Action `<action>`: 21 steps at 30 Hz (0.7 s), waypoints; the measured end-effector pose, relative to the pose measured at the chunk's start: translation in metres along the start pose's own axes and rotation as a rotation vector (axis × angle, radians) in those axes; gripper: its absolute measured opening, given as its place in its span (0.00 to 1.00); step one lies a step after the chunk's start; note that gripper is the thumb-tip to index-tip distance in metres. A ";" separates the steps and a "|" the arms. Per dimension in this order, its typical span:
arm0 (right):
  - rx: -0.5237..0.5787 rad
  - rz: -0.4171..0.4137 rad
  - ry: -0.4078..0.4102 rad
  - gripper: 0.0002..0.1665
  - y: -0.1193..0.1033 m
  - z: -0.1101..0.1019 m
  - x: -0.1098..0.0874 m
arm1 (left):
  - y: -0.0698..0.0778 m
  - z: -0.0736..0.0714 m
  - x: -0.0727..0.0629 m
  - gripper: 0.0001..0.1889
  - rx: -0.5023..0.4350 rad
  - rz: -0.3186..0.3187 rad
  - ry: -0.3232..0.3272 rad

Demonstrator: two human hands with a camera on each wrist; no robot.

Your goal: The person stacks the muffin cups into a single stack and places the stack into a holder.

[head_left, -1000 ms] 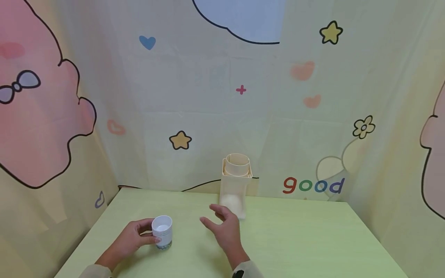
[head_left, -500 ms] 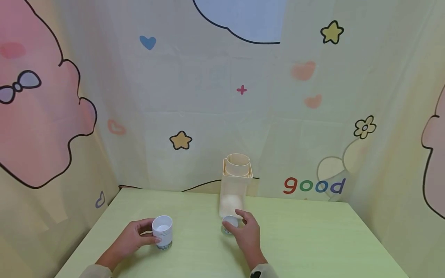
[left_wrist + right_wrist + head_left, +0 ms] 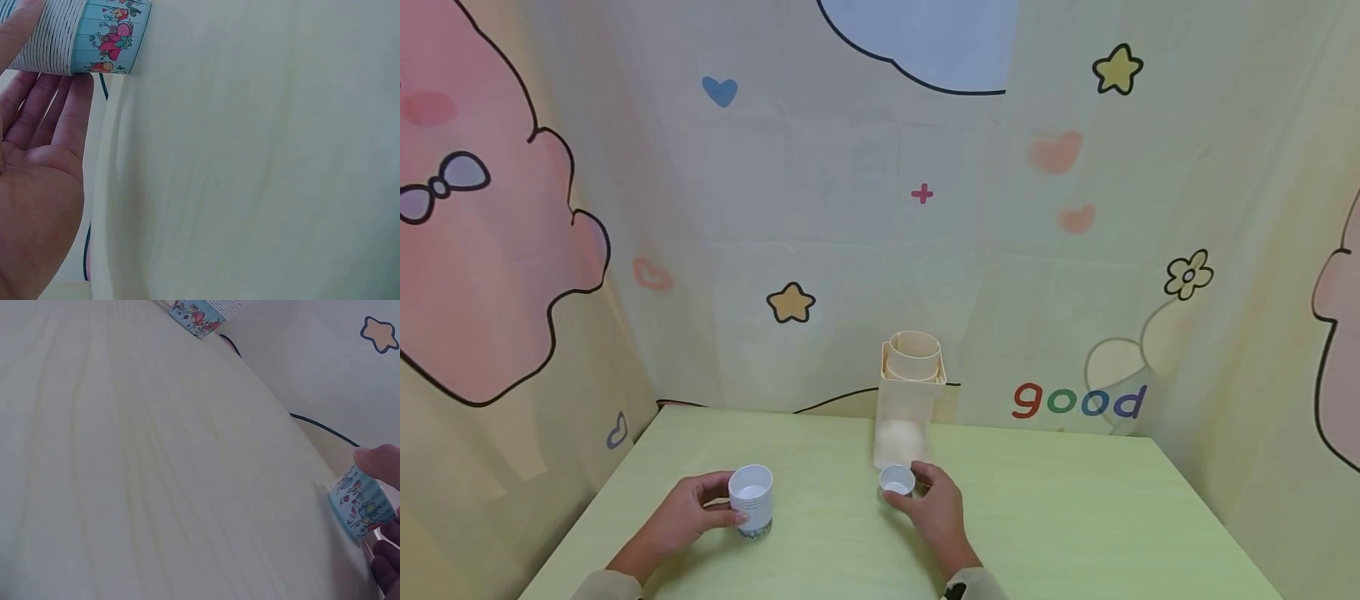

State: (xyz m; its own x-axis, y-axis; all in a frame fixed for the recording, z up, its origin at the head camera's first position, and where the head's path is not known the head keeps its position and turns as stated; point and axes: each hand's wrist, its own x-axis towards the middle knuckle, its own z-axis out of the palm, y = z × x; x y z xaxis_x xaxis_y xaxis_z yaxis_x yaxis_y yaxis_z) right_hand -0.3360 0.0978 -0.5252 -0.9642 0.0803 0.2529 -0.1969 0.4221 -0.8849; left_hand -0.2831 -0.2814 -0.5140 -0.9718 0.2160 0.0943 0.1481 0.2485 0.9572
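Observation:
My left hand [image 3: 688,512] grips a stack of paper cups [image 3: 751,504] upright at the left of the table. Many white rims show on the stack in the left wrist view, above a light blue printed base [image 3: 112,37]. Farther right, my right hand [image 3: 937,510] pinches a single small paper cup [image 3: 897,480] between thumb and fingers. This cup [image 3: 359,503] stands on the table, blue with a floral print. Just behind it is a cream upright holder [image 3: 904,408] with a round tube [image 3: 913,354] at its top.
The pale green table [image 3: 1075,517] meets a printed cloth backdrop [image 3: 842,167] at its rear edge. Cloth also hangs along both sides. The cream holder stands near the rear edge, right of the table's middle.
My right hand has moved right, bringing the single cup into sight, and its fingers have lowered around it. The left hand and its stack of cups stay in place.

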 end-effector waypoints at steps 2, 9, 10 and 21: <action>-0.010 -0.005 -0.006 0.40 0.000 0.000 0.001 | 0.000 0.000 0.000 0.38 -0.003 0.004 0.000; -0.033 -0.008 -0.024 0.37 -0.001 -0.001 0.001 | 0.001 0.000 0.000 0.38 -0.010 0.007 -0.005; -0.032 -0.008 -0.028 0.37 0.000 -0.001 0.001 | 0.001 0.000 0.000 0.38 -0.009 0.011 -0.007; 0.051 -0.033 -0.039 0.33 -0.003 -0.002 0.001 | 0.000 -0.001 0.000 0.37 -0.013 0.031 -0.019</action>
State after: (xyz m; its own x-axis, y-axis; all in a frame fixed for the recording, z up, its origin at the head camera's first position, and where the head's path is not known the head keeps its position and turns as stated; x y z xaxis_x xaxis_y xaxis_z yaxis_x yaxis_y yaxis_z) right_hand -0.3363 0.0979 -0.5214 -0.9629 0.0310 0.2680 -0.2370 0.3775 -0.8952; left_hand -0.2834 -0.2822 -0.5138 -0.9631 0.2414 0.1191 0.1758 0.2291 0.9574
